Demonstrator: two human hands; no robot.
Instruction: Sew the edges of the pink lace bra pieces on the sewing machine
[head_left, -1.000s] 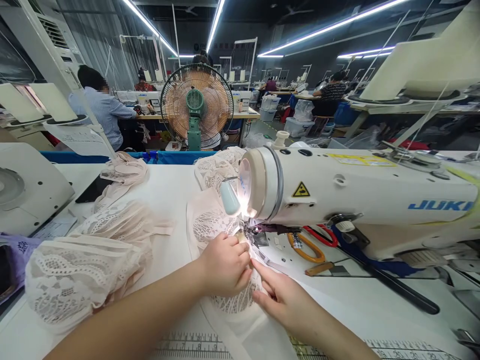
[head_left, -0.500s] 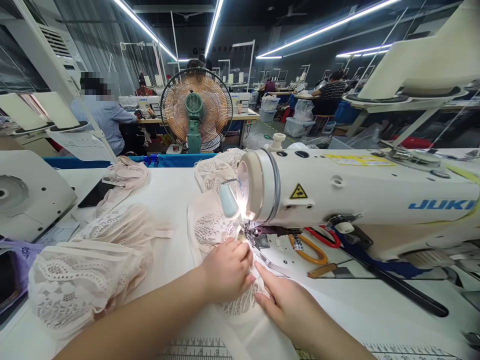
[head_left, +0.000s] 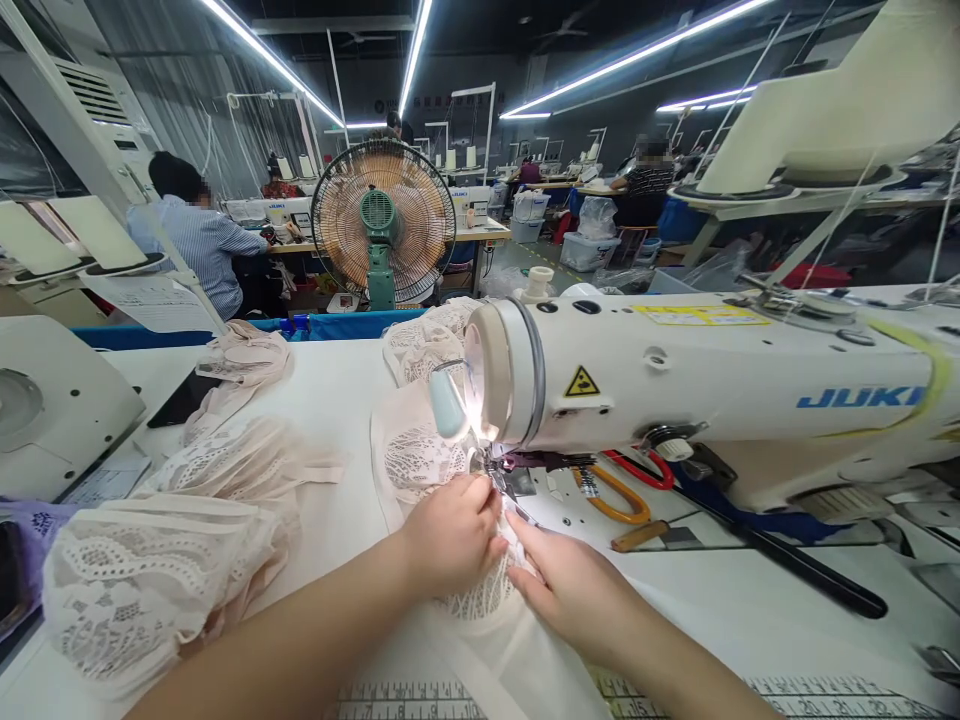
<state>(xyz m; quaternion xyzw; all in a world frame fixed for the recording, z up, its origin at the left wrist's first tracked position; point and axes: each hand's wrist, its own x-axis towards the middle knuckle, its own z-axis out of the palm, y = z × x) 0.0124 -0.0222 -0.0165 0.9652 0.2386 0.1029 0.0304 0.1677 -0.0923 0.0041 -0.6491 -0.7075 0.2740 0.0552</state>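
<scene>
A pale lace bra (head_left: 420,455) lies under the presser foot (head_left: 491,462) of a white sewing machine (head_left: 622,350), lit by a small lamp. Close in front of the foot, my left hand (head_left: 454,530) is closed on the bra's edge with its fingers bunched. My right hand (head_left: 559,570) pinches the same edge a little nearer to me, thumb and fingers along the lace. Fabric hangs from both hands toward the table's front edge. The needle is hard to make out, and part of the seam is hidden behind my left fingers.
More lace bras (head_left: 157,560) are piled on the left of the white table. Orange-handled scissors (head_left: 619,500), red-handled scissors (head_left: 645,468) and a black bar (head_left: 810,575) lie right of the needle area. A fan (head_left: 382,220) and a seated co-worker (head_left: 195,235) are beyond.
The whole view has shifted slightly as the head moved. Both hands keep their hold on the bra at the presser foot, with hardly any visible movement of the cloth.
</scene>
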